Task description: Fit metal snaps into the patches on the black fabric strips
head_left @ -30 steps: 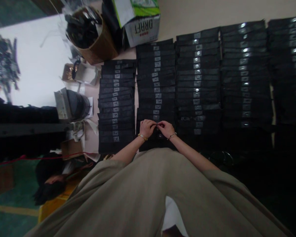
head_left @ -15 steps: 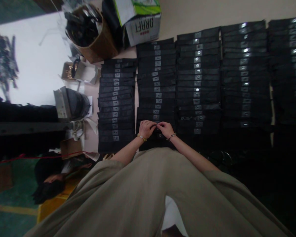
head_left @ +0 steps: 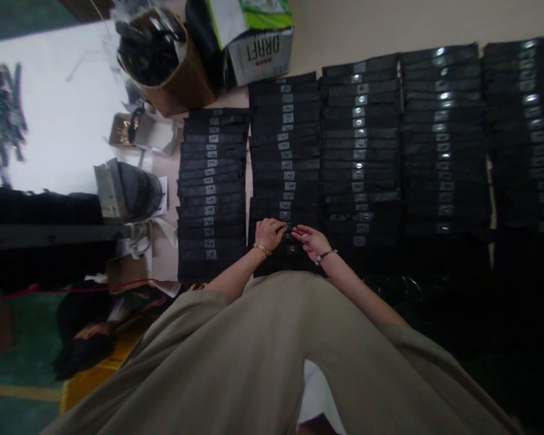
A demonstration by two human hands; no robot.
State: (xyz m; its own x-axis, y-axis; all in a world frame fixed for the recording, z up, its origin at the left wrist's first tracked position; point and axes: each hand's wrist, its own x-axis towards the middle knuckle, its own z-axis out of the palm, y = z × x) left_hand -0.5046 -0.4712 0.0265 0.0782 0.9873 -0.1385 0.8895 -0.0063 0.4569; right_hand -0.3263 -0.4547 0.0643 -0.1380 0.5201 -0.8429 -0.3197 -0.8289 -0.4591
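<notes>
Overlapping black fabric pieces (head_left: 283,196) lie in columns on a pale table, each with a small grey label and a shiny round spot along the middle. At the near end of the second column from the left, my left hand (head_left: 269,234) rests with its fingers pinched together; whatever they hold is too small to name. My right hand (head_left: 315,240) is just right of it, palm partly turned up, fingers stretched out. A tiny light spot shows at its fingers, too small to name.
A brown carton (head_left: 181,81) of black items and a DRAFT box (head_left: 263,54) stand at the back left. Small open boxes (head_left: 156,134) and a dark bucket (head_left: 138,190) line the left side. A person (head_left: 88,326) is at the lower left.
My right hand has moved slightly right, away from my left hand, and its fingers have opened from a pinch. My left hand has stayed nearly in place. The view has shifted a little.
</notes>
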